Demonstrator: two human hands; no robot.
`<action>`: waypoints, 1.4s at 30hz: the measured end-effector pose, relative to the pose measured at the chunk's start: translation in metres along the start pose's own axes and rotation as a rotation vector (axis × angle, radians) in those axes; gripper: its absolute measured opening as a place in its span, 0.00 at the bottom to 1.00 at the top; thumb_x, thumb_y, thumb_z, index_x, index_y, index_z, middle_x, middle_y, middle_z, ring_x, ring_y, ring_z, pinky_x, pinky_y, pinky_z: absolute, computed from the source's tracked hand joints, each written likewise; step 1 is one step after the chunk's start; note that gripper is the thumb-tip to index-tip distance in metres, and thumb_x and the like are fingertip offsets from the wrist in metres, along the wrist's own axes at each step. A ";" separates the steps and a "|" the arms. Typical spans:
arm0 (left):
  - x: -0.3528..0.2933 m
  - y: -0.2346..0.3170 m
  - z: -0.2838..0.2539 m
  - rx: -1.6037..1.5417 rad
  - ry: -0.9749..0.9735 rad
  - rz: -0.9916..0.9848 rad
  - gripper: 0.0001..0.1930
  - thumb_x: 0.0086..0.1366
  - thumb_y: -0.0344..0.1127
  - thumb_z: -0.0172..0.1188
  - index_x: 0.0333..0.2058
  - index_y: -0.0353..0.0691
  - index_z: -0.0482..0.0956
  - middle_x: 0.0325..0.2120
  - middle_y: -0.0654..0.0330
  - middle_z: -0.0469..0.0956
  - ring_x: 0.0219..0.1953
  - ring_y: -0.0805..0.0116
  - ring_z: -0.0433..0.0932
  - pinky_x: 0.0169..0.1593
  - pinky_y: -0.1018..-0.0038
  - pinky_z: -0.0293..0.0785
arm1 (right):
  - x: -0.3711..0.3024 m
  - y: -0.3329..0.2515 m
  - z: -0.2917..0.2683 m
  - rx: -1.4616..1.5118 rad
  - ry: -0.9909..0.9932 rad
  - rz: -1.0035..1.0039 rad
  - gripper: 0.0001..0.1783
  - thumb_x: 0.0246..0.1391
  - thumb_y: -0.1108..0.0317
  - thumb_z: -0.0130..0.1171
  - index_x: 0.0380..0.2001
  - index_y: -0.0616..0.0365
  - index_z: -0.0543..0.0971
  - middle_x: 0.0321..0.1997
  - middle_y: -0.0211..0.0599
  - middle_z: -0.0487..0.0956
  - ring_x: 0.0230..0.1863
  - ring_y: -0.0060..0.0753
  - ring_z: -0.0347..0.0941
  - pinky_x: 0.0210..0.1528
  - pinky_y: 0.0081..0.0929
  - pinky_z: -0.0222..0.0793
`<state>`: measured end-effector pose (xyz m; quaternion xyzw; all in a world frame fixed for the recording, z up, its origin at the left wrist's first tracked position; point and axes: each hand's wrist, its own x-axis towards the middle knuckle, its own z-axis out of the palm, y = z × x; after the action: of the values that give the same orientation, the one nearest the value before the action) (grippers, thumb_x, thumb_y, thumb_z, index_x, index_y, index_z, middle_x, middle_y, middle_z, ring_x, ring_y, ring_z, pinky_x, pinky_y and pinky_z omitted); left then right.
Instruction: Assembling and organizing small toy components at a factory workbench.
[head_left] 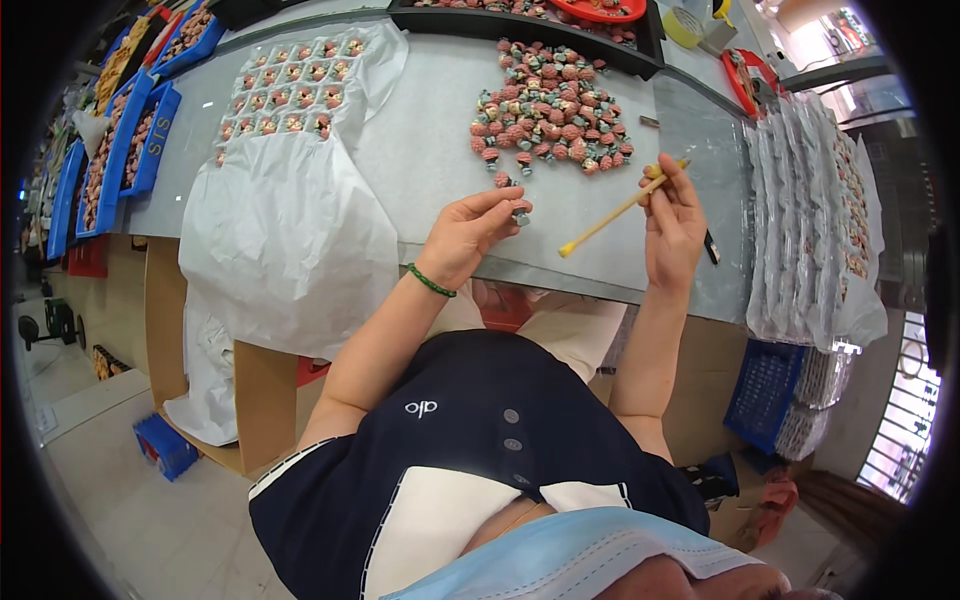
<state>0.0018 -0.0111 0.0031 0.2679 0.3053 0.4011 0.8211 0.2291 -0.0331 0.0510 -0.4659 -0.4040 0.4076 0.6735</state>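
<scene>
Over the near edge of the table (420,150), my left hand (468,235) pinches a small figurine (520,214) between thumb and fingertips. Its grey-green end shows; my fingers cover the rest. My right hand (675,215) grips a thin tan stick (615,218) with a yellow tip, which slants down toward the figurine without touching it. Just beyond my left hand lies a single figurine (503,180). Farther back is a loose pile of pink-topped figurines (555,110) with grey-green parts.
At the left, a white compartment tray (245,98) holds figurines in rows, beside draped white sheeting (290,220). A long black tray (430,22) lines the back. Blue bins (163,150) stand far left. Stacked clear trays (800,230) and a black slim object (711,247) are at right.
</scene>
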 end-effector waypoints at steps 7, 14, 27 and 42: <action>-0.007 0.002 -0.002 -0.001 0.026 -0.019 0.13 0.58 0.30 0.53 0.42 0.32 0.71 0.35 0.60 0.75 0.37 0.75 0.72 0.42 0.78 0.69 | -0.038 0.002 0.052 -0.170 -0.284 -0.008 0.14 0.56 0.65 0.45 0.36 0.65 0.73 0.19 0.30 0.69 0.19 0.17 0.63 0.20 0.13 0.58; -0.010 -0.004 -0.009 -0.073 -0.022 0.010 0.13 0.58 0.29 0.53 0.41 0.30 0.72 0.34 0.58 0.75 0.36 0.73 0.72 0.42 0.76 0.69 | -0.034 0.033 0.065 -0.472 -0.233 -0.139 0.14 0.58 0.64 0.43 0.27 0.63 0.73 0.13 0.21 0.62 0.15 0.10 0.53 0.16 0.11 0.46; -0.003 0.010 -0.012 -0.017 0.055 0.061 0.11 0.59 0.29 0.51 0.40 0.32 0.72 0.34 0.59 0.74 0.38 0.72 0.72 0.42 0.76 0.71 | 0.015 0.035 -0.020 -1.055 -0.124 -0.615 0.06 0.45 0.74 0.54 0.30 0.58 0.75 0.27 0.35 0.72 0.26 0.34 0.68 0.28 0.25 0.65; -0.017 0.033 -0.020 -0.137 0.120 0.100 0.14 0.60 0.29 0.46 0.44 0.30 0.66 0.31 0.58 0.72 0.37 0.69 0.73 0.43 0.76 0.71 | -0.010 0.046 0.083 -0.962 -0.465 -0.519 0.18 0.39 0.78 0.55 0.39 0.57 0.73 0.34 0.41 0.73 0.39 0.42 0.68 0.40 0.31 0.65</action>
<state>-0.0376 -0.0038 0.0170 0.2013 0.3122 0.4769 0.7966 0.1416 -0.0067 0.0252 -0.5033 -0.7810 0.0920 0.3581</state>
